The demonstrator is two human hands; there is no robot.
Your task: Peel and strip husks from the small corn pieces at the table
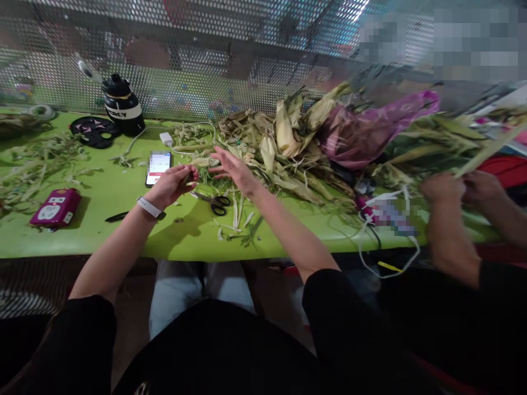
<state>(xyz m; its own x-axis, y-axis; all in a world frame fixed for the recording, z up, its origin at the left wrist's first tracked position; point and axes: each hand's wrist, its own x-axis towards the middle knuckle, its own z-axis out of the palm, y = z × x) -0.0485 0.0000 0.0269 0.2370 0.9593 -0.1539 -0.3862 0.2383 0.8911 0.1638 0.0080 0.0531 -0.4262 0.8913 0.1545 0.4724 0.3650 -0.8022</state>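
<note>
Over the green table, my left hand [173, 182] is closed with its fingers curled together; whatever it may hold is too small or hidden to name. A watch with a pale band circles that wrist. My right hand [235, 171] is open, fingers spread, just to the right of the left one and near a heap of dried corn husks [269, 156]. Black-handled scissors [219, 205] lie below and between the two hands. Beside my left hand rests a phone [158, 167] with a lit screen. Thin husk strips [236, 211] and green sprigs [249, 236] are scattered near the table's front edge.
A black bottle [122, 107], a black palette-like tray [95, 131] and a magenta box [56, 208] stand at the left. A pink plastic bag [358, 131] sits among the husks. At the right, a co-worker's hands [444, 189] hold a pale strip. Perforated metal [185, 71] backs the table.
</note>
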